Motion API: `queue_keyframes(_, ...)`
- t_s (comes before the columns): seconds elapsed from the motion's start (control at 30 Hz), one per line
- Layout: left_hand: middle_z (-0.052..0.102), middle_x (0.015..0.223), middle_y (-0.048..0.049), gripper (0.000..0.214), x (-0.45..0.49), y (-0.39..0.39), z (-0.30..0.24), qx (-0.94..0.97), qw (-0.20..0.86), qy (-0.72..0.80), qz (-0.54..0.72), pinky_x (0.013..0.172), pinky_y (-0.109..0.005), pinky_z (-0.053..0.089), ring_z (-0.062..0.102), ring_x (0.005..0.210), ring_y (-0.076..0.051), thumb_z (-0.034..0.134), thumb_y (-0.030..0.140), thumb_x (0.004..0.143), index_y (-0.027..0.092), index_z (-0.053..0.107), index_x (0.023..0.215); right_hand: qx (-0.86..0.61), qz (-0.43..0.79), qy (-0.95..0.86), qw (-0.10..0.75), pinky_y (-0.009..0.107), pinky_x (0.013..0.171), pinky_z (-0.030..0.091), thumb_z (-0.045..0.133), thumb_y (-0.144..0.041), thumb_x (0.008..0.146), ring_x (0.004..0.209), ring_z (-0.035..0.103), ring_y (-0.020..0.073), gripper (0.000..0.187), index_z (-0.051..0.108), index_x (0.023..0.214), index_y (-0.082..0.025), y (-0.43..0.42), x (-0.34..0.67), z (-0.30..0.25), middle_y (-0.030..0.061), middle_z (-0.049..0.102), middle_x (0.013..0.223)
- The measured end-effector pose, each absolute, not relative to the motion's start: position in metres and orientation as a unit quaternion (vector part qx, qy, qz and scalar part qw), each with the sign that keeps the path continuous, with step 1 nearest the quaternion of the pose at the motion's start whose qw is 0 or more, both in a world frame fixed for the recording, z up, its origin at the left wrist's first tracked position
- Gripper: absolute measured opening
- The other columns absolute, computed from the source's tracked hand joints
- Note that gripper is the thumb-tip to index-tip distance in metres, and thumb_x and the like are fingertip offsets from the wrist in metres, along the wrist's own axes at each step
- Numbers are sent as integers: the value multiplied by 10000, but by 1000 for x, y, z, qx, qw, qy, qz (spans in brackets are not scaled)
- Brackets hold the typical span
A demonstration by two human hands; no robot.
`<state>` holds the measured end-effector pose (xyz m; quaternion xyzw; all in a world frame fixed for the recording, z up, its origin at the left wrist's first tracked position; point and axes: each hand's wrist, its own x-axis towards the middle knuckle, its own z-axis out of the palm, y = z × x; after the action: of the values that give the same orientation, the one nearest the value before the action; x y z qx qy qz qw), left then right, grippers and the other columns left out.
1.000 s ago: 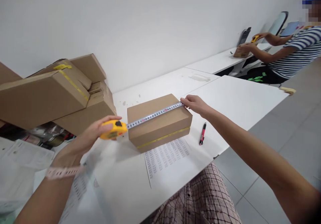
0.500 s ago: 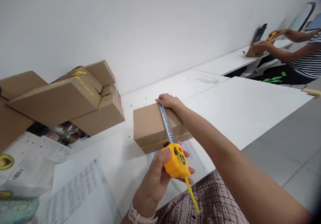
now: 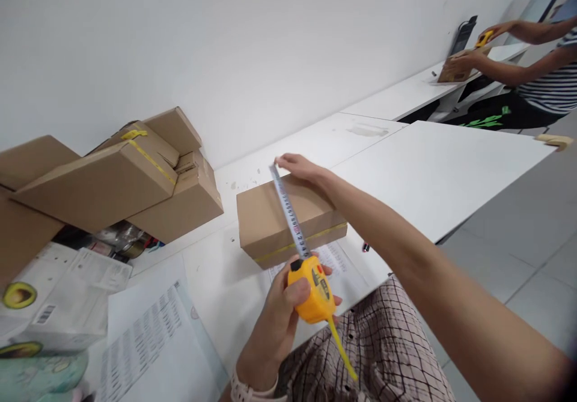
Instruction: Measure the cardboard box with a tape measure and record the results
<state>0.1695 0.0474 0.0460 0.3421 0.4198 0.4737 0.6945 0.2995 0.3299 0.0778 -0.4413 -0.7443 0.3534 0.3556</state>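
My left hand [image 3: 270,330] is wrapped around a yellow tape measure [image 3: 312,294] in front of a closed cardboard box [image 3: 306,207]. The tape's silver blade [image 3: 288,213] is drawn out at a slant above the box top, and a yellow strap hangs from the case. At the blade's far end, past the box's back edge, the fingertips of my right hand [image 3: 300,166] pinch it. That forearm passes over the box's right end. A printed sheet [image 3: 340,264] lies partly under the box's near side.
Stacked cardboard boxes [image 3: 94,179] lean at the left. Below them are white avocado-print packages [image 3: 63,306] and printed papers [image 3: 148,342]. A small dark object [image 3: 365,247] lies beside my right forearm. Farther right, a co-worker's hands [image 3: 466,59] hold another box and a yellow tape measure.
My right hand and the blade's end have shifted up and left, beyond the box's back edge. A little more blade shows. The whole view has shifted slightly.
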Motion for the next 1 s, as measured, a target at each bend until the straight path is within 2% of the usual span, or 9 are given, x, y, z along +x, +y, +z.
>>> queue_keyframes(0.07,600,1335,-141,696,154,39,46,385,611,455,521,798,-429,630,707,984,-315,863,499,667,214,615,1252,-403,369,-702,456,407,996,471,373,-725,953,1148,623,266,636,658,1193,-210,321,326,74,124,693,1278)
queue_keyframes(0.17,553,1406,-105,740,129,30,34,418,425,541,593,802,-357,623,691,1026,-283,862,452,669,261,569,1320,-465,325,-640,519,424,1002,471,311,-765,950,1094,645,271,734,666,1191,-170,287,372,53,153,715,1171)
queue_keyframes(0.27,582,1349,-86,693,113,32,17,390,359,590,609,811,-334,613,693,1038,-267,835,457,705,252,564,1309,-545,296,-641,452,489,964,485,224,-763,962,1020,662,303,770,602,1333,-203,244,398,23,142,727,1122)
queue_keyframes(0.4,621,1288,-94,596,97,45,14,357,441,566,598,771,-390,625,729,911,-270,843,489,665,208,618,1140,-538,261,-711,370,500,1032,454,339,-696,973,1214,601,329,709,385,1550,-286,212,388,11,119,597,1443)
queue_keyframes(0.53,630,1287,-102,604,71,65,44,415,449,524,593,713,-375,626,732,861,-267,867,498,638,199,604,1093,-552,193,-719,376,397,968,456,410,-590,989,1155,619,285,536,603,1341,-235,224,368,50,109,657,1350)
queue_keyframes(0.67,640,1247,-106,631,52,95,80,470,447,500,574,676,-366,619,723,816,-248,829,500,688,175,616,1185,-617,112,-726,283,373,799,428,339,-597,1016,993,628,286,559,720,996,-188,256,353,97,136,717,1105)
queue_keyframes(0.8,594,1312,-124,603,52,118,97,486,424,508,571,640,-339,605,708,751,-202,813,516,712,142,642,1152,-595,-30,-764,248,396,879,382,337,-377,1057,1178,540,332,459,722,987,-138,284,327,110,191,661,1246)
queue_keyframes(0.9,607,1306,-110,628,69,108,92,497,386,513,584,652,-316,595,716,793,-216,855,496,673,177,632,1166,-552,-28,-793,258,380,927,355,297,-249,1056,1067,601,278,409,689,1020,-139,297,304,100,161,713,1132)
queue_keyframes(1.0,634,1291,-132,633,104,80,68,482,443,491,574,636,-314,584,716,816,-243,869,503,660,195,632,1159,-554,-22,-783,282,378,954,335,264,-225,1057,1025,629,268,413,667,1002,-151,302,292,91,145,734,1064)
